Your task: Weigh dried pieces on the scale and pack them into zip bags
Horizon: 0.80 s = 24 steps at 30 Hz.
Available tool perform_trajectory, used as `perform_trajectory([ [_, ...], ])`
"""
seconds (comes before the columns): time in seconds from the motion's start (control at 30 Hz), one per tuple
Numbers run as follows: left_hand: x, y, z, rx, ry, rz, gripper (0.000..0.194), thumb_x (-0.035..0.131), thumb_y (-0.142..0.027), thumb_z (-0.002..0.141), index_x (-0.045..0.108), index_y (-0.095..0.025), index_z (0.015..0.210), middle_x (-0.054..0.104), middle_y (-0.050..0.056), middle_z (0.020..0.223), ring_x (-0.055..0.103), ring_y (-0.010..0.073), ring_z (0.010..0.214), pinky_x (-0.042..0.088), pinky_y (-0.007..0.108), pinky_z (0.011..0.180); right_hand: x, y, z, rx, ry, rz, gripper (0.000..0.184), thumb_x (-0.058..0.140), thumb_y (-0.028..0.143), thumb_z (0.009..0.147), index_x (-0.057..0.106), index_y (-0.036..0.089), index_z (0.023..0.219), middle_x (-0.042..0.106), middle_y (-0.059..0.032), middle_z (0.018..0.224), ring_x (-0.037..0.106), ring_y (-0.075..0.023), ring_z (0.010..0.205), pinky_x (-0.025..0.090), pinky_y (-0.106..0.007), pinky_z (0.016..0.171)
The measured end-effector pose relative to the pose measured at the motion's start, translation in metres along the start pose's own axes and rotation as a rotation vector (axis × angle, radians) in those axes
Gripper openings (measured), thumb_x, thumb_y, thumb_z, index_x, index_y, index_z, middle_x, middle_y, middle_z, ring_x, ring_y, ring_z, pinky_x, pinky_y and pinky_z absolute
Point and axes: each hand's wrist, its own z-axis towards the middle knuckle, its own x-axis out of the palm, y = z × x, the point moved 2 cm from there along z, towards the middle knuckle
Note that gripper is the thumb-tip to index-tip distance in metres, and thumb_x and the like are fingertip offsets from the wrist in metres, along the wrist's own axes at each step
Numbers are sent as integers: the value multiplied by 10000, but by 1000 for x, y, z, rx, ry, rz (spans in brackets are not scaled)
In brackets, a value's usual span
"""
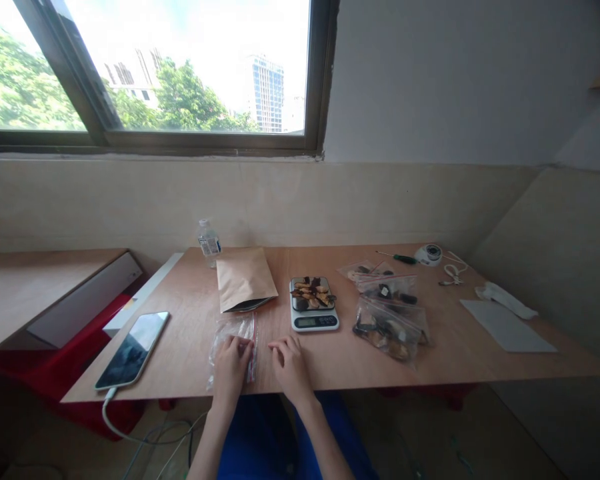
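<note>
My left hand [231,365] lies on a stack of clear zip bags [253,370] near the table's front edge, its bent fingers closed at the zip side. Just to the right, my right hand [291,367] hovers or rests over the wood with its fingers curled together and nothing visible in them. Beyond it stands a white kitchen scale [316,323], its display too small to read. Brown, dried-looking pieces [313,293] are heaped on its platform. Behind the zip bags lies a kraft paper pouch [245,279], its dark mouth facing me.
Filled zip bags [387,330] lie right of the scale. Farther right are a screwdriver [405,259], a dome camera [429,254] with its cable and a white sheet [507,327]. A bottle [209,241] stands behind the pouch. Left lies a phone [134,350] with its cable hanging off the edge.
</note>
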Motion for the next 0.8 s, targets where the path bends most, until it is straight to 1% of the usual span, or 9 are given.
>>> perform_trajectory([
  [0.13, 3, -9, -3, -5, -55, 146, 262, 397, -363, 843, 563, -182, 753, 577, 88, 800, 532, 251, 746, 439, 391, 717, 4, 3, -1, -20, 21, -59, 255, 432, 57, 835, 629, 206, 900, 570, -57, 913, 546, -201, 892, 475, -341, 792],
  [0.23, 4, -15, -2, -2, -75, 226, 246, 433, -379, 827, 567, -173, 823, 583, 100, 844, 536, 257, 763, 433, 388, 715, 4, 2, 0, -14, 27, -71, 255, 431, 52, 833, 625, 205, 894, 563, -55, 911, 542, -199, 893, 472, -335, 789],
  [0.3, 4, -17, 0, -15, -77, 241, 248, 436, -383, 824, 561, -169, 838, 584, 105, 849, 541, 260, 767, 431, 386, 708, 4, 1, 0, -6, 35, -70, 251, 431, 53, 834, 623, 204, 894, 564, -54, 918, 540, -196, 900, 468, -335, 802],
  [0.37, 3, -17, 1, -41, -59, 202, 238, 408, -361, 836, 548, -176, 786, 582, 96, 805, 541, 252, 732, 429, 383, 690, 4, 1, 1, 1, 42, -63, 245, 430, 62, 840, 622, 203, 895, 571, -53, 925, 543, -191, 904, 460, -343, 831],
  [0.47, 0, -21, -2, -111, -20, -19, 239, 410, -360, 839, 539, -189, 733, 593, 63, 734, 553, 223, 669, 441, 362, 660, 1, 4, 2, 28, 35, -6, 218, 433, 117, 864, 629, 203, 904, 598, -55, 918, 557, -192, 908, 447, -362, 868],
  [0.57, -3, -35, -12, -206, 25, -345, 264, 476, -428, 819, 579, -185, 811, 638, 49, 765, 595, 207, 670, 468, 332, 644, -2, 12, 3, 143, 40, 166, 210, 445, 260, 893, 621, 187, 980, 631, -79, 955, 576, -210, 950, 450, -360, 871],
  [0.63, -5, -50, -19, -248, 69, -530, 285, 514, -449, 803, 598, -183, 865, 663, 52, 809, 626, 214, 727, 486, 322, 664, -2, 18, 3, 263, 80, 355, 284, 432, 371, 901, 602, 175, 1017, 651, -90, 966, 606, -210, 933, 474, -327, 829],
  [0.7, -8, -64, -24, -268, 93, -664, 286, 541, -447, 792, 608, -180, 866, 675, 54, 815, 640, 218, 760, 496, 315, 685, -4, 23, 3, 350, 116, 528, 344, 419, 451, 894, 595, 173, 993, 670, -83, 932, 635, -201, 875, 493, -290, 763],
  [0.8, -13, -82, -24, -259, 106, -777, 268, 568, -434, 785, 607, -172, 820, 663, 42, 756, 634, 205, 725, 496, 297, 675, -12, 21, 6, 391, 105, 616, 377, 450, 515, 856, 600, 170, 857, 667, -59, 791, 637, -186, 732, 488, -269, 661],
])
